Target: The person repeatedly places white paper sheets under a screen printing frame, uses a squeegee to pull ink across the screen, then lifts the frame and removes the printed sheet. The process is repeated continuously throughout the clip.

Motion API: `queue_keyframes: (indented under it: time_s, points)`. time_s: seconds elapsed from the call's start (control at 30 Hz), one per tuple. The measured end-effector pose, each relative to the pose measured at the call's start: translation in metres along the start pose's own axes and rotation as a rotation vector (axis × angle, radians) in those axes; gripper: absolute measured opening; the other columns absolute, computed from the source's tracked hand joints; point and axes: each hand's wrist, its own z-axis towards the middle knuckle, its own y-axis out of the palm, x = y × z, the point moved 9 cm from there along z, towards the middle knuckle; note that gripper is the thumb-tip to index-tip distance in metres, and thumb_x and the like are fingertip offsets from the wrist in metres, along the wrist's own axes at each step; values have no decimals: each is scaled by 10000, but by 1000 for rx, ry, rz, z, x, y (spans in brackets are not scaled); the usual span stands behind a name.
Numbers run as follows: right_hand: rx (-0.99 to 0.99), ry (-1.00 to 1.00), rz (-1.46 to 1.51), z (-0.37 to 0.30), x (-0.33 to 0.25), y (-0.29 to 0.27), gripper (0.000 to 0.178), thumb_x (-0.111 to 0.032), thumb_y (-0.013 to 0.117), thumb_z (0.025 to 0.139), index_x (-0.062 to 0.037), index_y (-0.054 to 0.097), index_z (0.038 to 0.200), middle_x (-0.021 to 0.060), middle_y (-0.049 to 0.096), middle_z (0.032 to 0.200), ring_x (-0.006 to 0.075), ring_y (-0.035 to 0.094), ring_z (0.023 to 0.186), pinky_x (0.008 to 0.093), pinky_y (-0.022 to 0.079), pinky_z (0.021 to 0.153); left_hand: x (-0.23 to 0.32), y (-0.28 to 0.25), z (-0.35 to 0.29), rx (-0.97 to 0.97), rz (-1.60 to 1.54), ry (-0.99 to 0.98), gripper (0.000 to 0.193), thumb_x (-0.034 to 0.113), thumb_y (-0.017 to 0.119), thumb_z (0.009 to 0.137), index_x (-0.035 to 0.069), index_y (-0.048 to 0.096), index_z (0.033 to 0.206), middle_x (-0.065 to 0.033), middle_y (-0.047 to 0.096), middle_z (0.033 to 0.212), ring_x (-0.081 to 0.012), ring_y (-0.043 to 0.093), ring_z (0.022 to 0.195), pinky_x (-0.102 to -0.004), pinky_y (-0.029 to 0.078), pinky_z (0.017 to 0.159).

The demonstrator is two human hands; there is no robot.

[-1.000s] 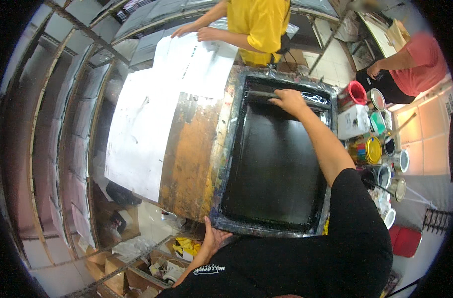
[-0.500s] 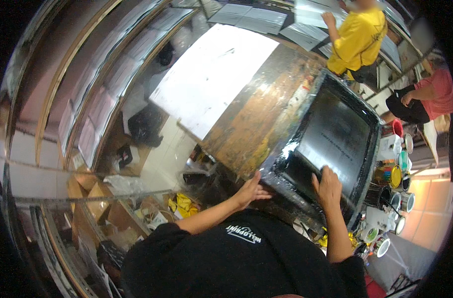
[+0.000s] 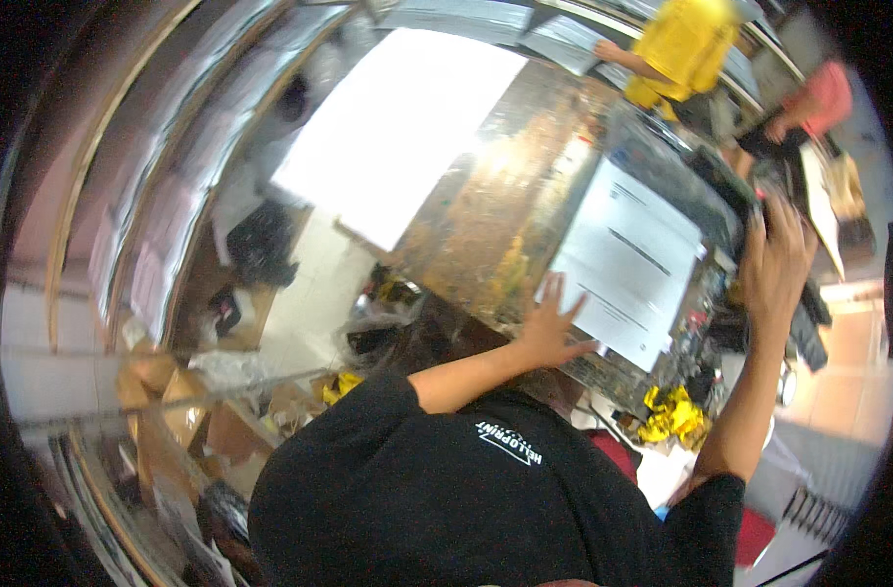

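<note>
Stained bench (image 3: 486,220), racks (image 3: 163,186) to left, white paper (image 3: 398,127) across its far side. Sheet (image 3: 634,256) lies flat on the right part. Left hand (image 3: 546,333): fingers spread at its near-left edge, probably steadying it. Right hand (image 3: 777,259): raised by dark frame (image 3: 725,181), perhaps keeping it clear; blur, grip can't be told.

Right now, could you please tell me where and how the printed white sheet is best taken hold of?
Probably by the near edge, toward its left corner, coming from the wearer's side with a light pinch on the blank margin. The printed white sheet lies flat, so its thin edge seems the best part to lift; the left hand spreads over that corner.
</note>
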Motion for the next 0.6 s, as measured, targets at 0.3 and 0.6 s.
queue_keyframes:
  time_s: [0.3, 0.6]
  points:
    - [191, 16, 267, 87, 27, -35, 380, -342, 475, 991, -37, 679, 1091, 236, 660, 893, 442, 622, 845, 483, 470, 759, 0, 41, 11, -129, 174, 48, 1165, 826, 475, 846, -104, 304, 1526, -251, 242, 1638, -346, 106, 1565, -737, -108, 1141]
    - [120, -180, 135, 125, 39, -32, 287, -289, 544, 919, -18, 607, 847, 190, 653, 810, 385, 628, 738, 463, 455, 671, 16, -120, 67, 539, -474, 95, 446, 34, 763, 825, -19, 656, 1255, -155, 737, 1059, -214, 716, 805, -341, 574, 712]
